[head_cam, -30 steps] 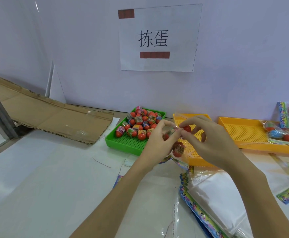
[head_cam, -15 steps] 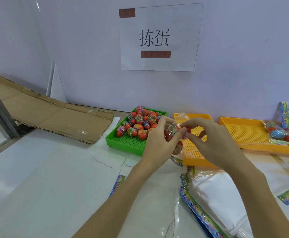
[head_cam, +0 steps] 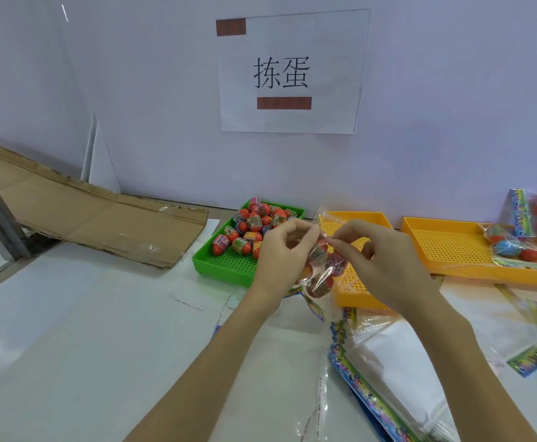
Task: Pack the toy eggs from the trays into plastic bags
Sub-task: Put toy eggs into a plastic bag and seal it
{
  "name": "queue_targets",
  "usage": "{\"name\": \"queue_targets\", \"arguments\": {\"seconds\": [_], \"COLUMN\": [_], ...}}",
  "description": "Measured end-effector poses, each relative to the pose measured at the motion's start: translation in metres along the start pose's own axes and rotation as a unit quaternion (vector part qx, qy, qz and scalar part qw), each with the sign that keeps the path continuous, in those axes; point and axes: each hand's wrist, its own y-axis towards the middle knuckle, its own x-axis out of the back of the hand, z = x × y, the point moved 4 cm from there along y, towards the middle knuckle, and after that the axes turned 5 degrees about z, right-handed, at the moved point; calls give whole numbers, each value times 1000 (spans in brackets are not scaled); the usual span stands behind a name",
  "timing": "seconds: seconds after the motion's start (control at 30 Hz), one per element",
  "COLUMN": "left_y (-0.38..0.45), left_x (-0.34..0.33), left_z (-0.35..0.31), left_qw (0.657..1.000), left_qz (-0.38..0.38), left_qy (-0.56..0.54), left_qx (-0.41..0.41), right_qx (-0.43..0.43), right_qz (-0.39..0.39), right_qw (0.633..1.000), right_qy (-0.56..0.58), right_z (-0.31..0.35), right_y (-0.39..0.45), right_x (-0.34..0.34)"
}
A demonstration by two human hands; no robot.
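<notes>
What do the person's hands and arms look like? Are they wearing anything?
Both arms are bare right down to the bottom of the picture, with no sleeves showing. The left hand and right hand wear no gloves, rings, watch or bracelets. The fingernails look short and unpainted.

Wall paper sign (head_cam: pixel 292 71) reads "拣蛋".

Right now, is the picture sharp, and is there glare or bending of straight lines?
Head view: light soft and even, shadows faint; the sign reads sharp; small glare on the bag that both hands pinch, so its eggs look hazy; wide-angle lens bends the wall's edge and stretches the forearms.
</notes>
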Motion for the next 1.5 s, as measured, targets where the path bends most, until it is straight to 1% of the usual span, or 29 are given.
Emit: {"name": "queue_targets", "arguments": {"seconds": [0.13,0.2,0.27,0.33,0.43,0.53,0.63,0.73,0.77,0.8,0.83,0.87,0.9,0.93,0.97,1.0,1.03,1.1,1.17,1.23,1.3,1.33,1.37,1.4,1.43,1.47,1.5], "left_y": [0,0,0,-1,-4,-6,-7,-4,-3,-2,-1,-1,-2,-3,-3,-3,-3,-2,-2,-4,-7,-8,-9,-10,-10,-9,-9], "left_x": [6,6,3,-1,-5,-4,-5,0,4,6,8,7,5,3,-1,-4,-5,-4,-5,-6,-10,-11,-13,-14,-14,-14,-15], "left_z": [0,-1,-1,-3,-9,-10,-10,-9,-6,-4,-1,2,3,3,3,4,4,6,9,13,16,16,16,15,13,11,10], "left_qw": [999,1000,998,995,993,993,995,997,998,998,997,996,995,994,993,993,994,994,991,987,988,990,992,994,995,997,997], "left_qz": [-26,-21,-4,1,-12,-15,-15,-43,-51,-54,-52,-46,-39,-30,-20,-15,-15,-26,-41,-60,-64,-61,-58,-56,-55,-52,-48], "left_qy": [-42,7,67,94,117,110,98,63,44,22,-5,-33,-57,-76,-89,-93,-87,-74,-88,-98,-83,-66,-48,-29,-8,13,32], "left_qx": [19,11,-7,-13,-30,-36,-29,-13,6,31,52,67,73,72,68,66,68,77,91,111,114,110,102,91,77,63,50], "right_qx": [-31,-33,-27,-22,-20,-29,-30,-11,-22,-49,-90,-142,-191,-222,-231,-228,-227,-238,-257,-289,-319,-325,-313,-279,-226,-162,-107], "right_qz": [58,60,23,-15,-46,-69,-94,-172,-198,-206,-190,-148,-90,-41,-13,-9,-18,-33,-25,-9,-7,-23,-55,-96,-136,-168,-187], "right_qw": [998,998,999,1000,999,997,994,983,979,977,977,969,950,931,923,923,922,907,899,898,896,901,918,943,962,972,976], "right_qy": [5,-13,-12,2,13,-2,-41,-59,-49,-16,45,135,228,288,309,309,314,346,355,331,310,287,237,154,68,0,-38], "right_z": [-3,-4,-2,0,2,1,3,4,-1,-8,-15,-19,-21,-21,-21,-22,-22,-24,-26,-28,-30,-31,-31,-29,-23,-15,-7], "right_y": [0,0,1,1,1,0,0,-3,-4,-5,-4,-2,-1,-1,-2,-2,-3,-5,-6,-6,-6,-6,-5,-5,-5,-4,-4], "right_x": [-5,-6,-3,3,8,11,13,24,28,31,31,25,15,4,-3,-8,-8,-6,-4,-7,-10,-11,-9,-5,-3,-1,-1]}}
